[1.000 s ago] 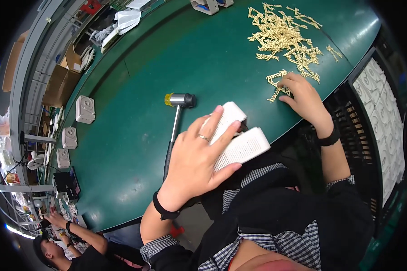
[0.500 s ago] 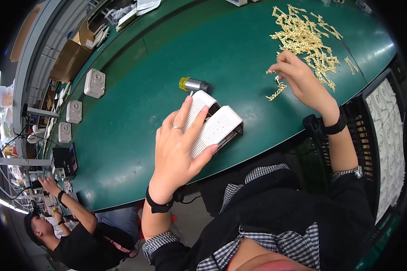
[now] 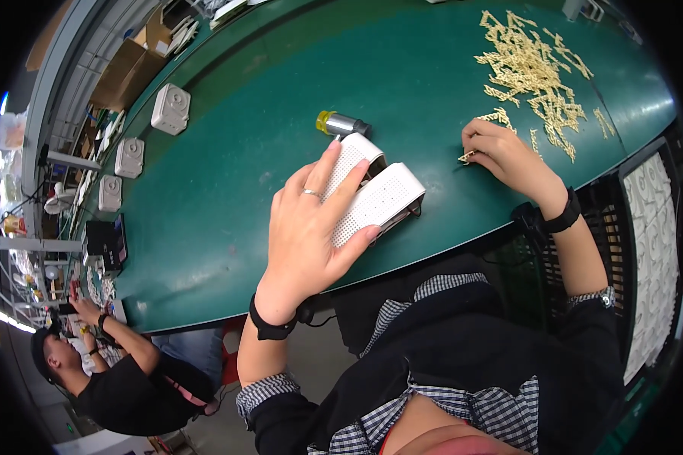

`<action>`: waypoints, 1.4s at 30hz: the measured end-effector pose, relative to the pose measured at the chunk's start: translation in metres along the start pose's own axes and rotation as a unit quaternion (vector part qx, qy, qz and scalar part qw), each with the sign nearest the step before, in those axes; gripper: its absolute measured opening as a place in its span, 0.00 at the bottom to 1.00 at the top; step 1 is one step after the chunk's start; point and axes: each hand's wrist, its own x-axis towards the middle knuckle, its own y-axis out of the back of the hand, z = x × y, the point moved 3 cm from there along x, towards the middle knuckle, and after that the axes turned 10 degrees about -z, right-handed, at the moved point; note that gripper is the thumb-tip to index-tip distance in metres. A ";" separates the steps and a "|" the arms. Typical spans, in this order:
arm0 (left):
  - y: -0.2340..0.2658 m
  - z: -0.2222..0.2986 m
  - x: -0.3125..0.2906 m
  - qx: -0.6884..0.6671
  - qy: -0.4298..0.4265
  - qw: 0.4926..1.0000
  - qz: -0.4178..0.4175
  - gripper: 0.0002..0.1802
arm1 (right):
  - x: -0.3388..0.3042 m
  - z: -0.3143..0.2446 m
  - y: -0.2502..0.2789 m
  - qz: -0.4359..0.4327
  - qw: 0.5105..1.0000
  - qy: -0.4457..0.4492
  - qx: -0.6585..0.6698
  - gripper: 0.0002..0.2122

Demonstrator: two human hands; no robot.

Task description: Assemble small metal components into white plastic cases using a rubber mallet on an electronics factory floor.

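My left hand (image 3: 307, 216) lies over a white perforated casing (image 3: 383, 196) near the table's front edge. The fingers stretch across its top and the thumb presses the near side. A dark gap splits the casing's far end. Just beyond it lies a small hammer (image 3: 347, 124) with a yellow end, a metal middle and a dark end. To the right, my right hand (image 3: 508, 155) pinches a small gold-coloured lettering piece (image 3: 467, 157) just above the table; the fingers partly cover it. Behind that hand spreads a loose pile of similar gold lettering pieces (image 3: 535, 72).
Several white square devices (image 3: 171, 108) stand along the left side of the green table (image 3: 228, 174). A black crate (image 3: 653, 258) of white parts sits at the right edge. At the far lower left a co-worker (image 3: 129, 379) works. An open cardboard box (image 3: 133, 72) is at the back left.
My right hand has come down and nearer the table, with a gold lettering piece between its fingertips. My left hand stays on the casing. The view has shifted slightly.
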 end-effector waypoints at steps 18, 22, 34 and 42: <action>0.052 0.007 0.006 -0.086 -0.041 0.940 0.328 0.15 | 0.101 -0.137 -0.016 -0.030 0.713 0.187 0.675 0.07; 0.053 -0.001 0.012 -0.080 -0.063 0.940 0.326 0.13 | 0.104 -0.135 -0.017 -0.078 0.679 0.125 0.719 0.09; 0.052 -0.013 0.013 -0.036 -0.110 0.952 0.284 0.12 | 0.103 -0.113 -0.001 -0.012 0.795 0.120 0.594 0.09; 0.037 -0.006 0.003 0.079 -0.019 0.976 0.203 0.12 | 0.110 -0.081 -0.002 0.040 0.855 0.126 0.502 0.09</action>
